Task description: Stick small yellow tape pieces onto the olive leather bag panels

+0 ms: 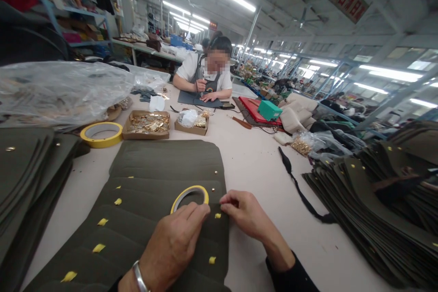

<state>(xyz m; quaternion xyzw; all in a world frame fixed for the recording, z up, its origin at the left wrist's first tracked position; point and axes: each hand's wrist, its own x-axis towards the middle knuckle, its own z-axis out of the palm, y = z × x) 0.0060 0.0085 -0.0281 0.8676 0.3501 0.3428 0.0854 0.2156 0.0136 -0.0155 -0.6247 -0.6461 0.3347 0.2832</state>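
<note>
On the pale table, in the head view, dark green panels (164,159) lie overlapped one on another, with small yellow tape pieces (102,222) along both sides and metal studs (213,190) near the right edge. The left hand (174,237), which wears a silver bracelet (139,277), is closed with thumb and fingers on the rim of a roll of yellow tape (190,190); this roll is tilted up above the panels. The right hand (244,212) is at the right edge of the panels, its fingers bent and the thumb near the forefinger; whether the tips meet or pinch something thin, I cannot tell. Beyond the panels, a bigger yellow roll (101,135) lies just beside a box of golden metal parts (147,125). More green pieces (366,200) are stacked at the right. Across the table, a person (208,73) bends over a dark sheet (198,99).
</note>
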